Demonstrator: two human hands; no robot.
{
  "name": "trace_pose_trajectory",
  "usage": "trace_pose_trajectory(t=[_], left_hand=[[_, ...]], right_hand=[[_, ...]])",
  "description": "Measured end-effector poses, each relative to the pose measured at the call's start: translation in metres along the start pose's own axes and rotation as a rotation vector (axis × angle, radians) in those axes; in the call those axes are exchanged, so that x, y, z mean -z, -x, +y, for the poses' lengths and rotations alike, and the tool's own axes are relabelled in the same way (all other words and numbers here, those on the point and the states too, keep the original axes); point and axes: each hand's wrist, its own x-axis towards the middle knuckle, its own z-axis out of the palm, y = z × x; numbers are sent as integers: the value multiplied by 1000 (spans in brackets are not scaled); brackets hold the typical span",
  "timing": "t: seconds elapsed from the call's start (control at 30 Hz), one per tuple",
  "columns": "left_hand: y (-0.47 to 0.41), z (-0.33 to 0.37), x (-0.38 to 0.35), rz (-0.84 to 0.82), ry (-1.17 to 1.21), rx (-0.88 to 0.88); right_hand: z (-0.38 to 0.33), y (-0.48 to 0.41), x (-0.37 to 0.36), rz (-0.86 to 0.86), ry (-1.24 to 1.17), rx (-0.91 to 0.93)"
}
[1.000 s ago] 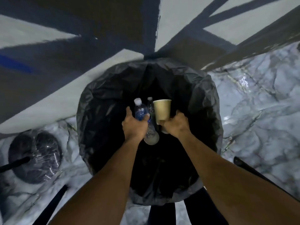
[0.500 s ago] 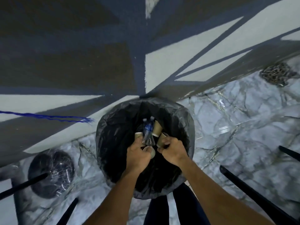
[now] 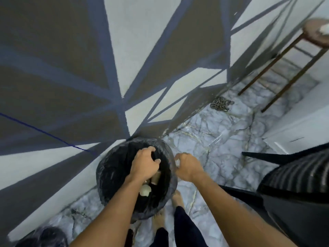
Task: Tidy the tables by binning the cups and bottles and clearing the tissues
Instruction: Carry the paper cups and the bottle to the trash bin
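Brown paper cups (image 3: 156,177) lie tipped in the black-lined bin (image 3: 110,172). The left hand (image 3: 144,164) hangs loose and empty above. I cannot tell what, if anything, the curled right hand (image 3: 187,166) holds.

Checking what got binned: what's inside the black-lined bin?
A brown paper cup and a pale round object lie in the black-lined round bin. The left hand and deep shadow cover the rest.
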Motion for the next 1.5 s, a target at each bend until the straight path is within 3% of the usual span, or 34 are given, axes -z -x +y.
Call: trace_pose_trajectory(t=[0.17, 0.4, 0.77, 0.9, 1.13, 1.5], left_hand=[[37, 79, 8, -95, -161, -234], [98, 206, -40, -233, -372, -582], [245, 388, -237, -501, -630, -1037], [300, 429, -304, -548, -647, -1152], [363, 480, -383, -636, -642, -1290], [359, 572, -459, -741, -684, -1446]], right_hand=[[44, 77, 46, 149, -44, -121], [142, 197, 88, 353, -130, -358], [350, 433, 59, 546, -183, -705], [409, 498, 38, 600, -307, -839], [475, 544, 19, 682, -455, -974], [535, 569, 34, 748, -563, -1159]])
